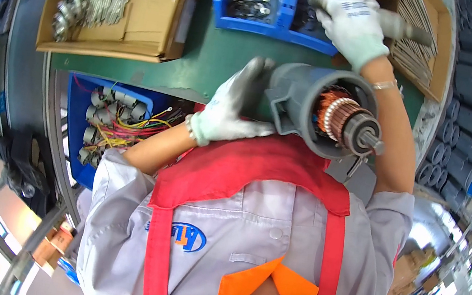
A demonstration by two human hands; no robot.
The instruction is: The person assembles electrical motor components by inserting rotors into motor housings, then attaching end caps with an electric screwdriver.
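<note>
A grey tubular motor housing (298, 98) lies at the bench's near edge, its mouth turned right. Out of that mouth sticks an armature (342, 119) with copper windings, a commutator, a bearing and a bare shaft end. At the housing's left end is my left hand (230, 108), gloved in white, its fingers stretched forward and its thumb out toward the housing. Over the right compartment of a blue bin (251, 26) of small metal parts, my gloved right hand (351, 25) is closed round a grey cylindrical tool (399, 28); the tool's front end is hidden.
Thin metal rods fill a cardboard box (139, 49) at the back left and another box (440, 63) at the back right. A blue crate (78, 119) with wired grey parts stands below the green bench (201, 56). Many grey housings (466, 112) are stacked at right.
</note>
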